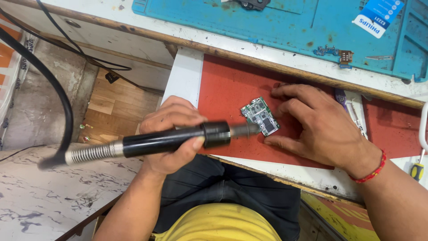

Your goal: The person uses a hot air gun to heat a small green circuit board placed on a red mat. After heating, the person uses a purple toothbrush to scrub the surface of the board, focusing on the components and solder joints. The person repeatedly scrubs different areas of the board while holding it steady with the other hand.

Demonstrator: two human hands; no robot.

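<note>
We work at a counter with a worn wooden edge, and a red mat covers the part in front of us. Behind it lies a big blue mat, scuffed and stained, with a white and blue card near its far corner. A thick black cable sweeps down our left side to a metal spring at the tail of the hot-air tool. Our left hand is wrapped closed around the black handle of that tool, thumb on the near side, holding it level so its metal tip sits just over the circuit board. The small green board lies flat on the red mat, between our two hands. Our right hand rests spread open on the mat, grasping nothing, its fingers and thumb touching the board's right edge. A red thread bracelet circles that wrist. A yellow-handled screwdriver lies at the far right.
</note>
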